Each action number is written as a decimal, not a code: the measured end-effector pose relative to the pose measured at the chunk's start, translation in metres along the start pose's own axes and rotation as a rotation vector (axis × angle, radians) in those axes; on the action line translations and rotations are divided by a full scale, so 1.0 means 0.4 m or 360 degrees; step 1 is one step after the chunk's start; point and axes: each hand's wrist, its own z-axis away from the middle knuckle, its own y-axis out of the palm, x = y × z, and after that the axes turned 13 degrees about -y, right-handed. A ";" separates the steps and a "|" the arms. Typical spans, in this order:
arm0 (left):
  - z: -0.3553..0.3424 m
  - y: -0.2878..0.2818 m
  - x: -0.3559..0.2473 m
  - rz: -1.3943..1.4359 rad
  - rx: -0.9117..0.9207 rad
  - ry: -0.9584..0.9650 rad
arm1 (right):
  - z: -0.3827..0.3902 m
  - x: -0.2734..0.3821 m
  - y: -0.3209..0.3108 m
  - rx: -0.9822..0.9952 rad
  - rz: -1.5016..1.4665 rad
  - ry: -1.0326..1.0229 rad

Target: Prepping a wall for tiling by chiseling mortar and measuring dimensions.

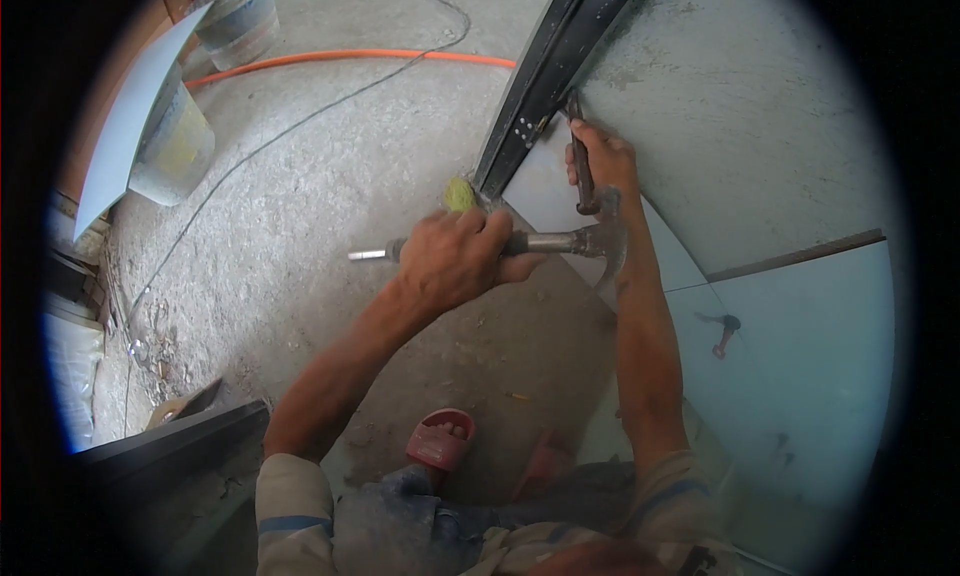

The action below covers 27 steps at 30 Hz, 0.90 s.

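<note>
My left hand (450, 261) is wrapped round the dark grip of a claw hammer (550, 243). The hammer lies crosswise, its metal head towards my right forearm and its bare metal handle end poking out to the left. Farther up, my right hand (605, 161) holds a dark steel chisel (583, 171). The chisel's tip points up to the joint where a black metal door frame (530, 86) meets the grey wall (740, 126). Its butt end sits just above the hammer head, with a small gap between them.
Pale tiles (790, 346) cover the lower wall on the right. A yellow-green lump (459, 195) lies by the frame's foot. An orange hose (350, 56) and a thin dark cable (290, 128) cross the concrete floor. Buckets (178, 146) and a white panel (135, 121) stand left. My foot wears a pink slipper (440, 441).
</note>
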 end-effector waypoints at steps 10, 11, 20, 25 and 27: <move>0.093 -0.068 -0.004 0.0184 0.0055 0.0211 | 0.033 0.003 0.023 -0.0055 -0.0261 -0.0029; 0.097 -0.066 -0.005 0.0188 0.0045 0.0211 | 0.036 0.003 0.018 -0.0031 -0.0232 -0.0011; 0.065 -0.093 -0.063 0.0242 -0.0020 0.0456 | 0.023 0.012 -0.004 -0.0001 -0.0239 0.0023; 0.026 -0.040 -0.031 0.0132 -0.0128 0.0708 | 0.022 0.020 -0.008 0.0028 -0.0163 0.0032; 0.016 -0.009 -0.031 -0.0058 0.0042 0.0157 | 0.012 0.021 -0.013 0.0040 -0.0153 -0.0007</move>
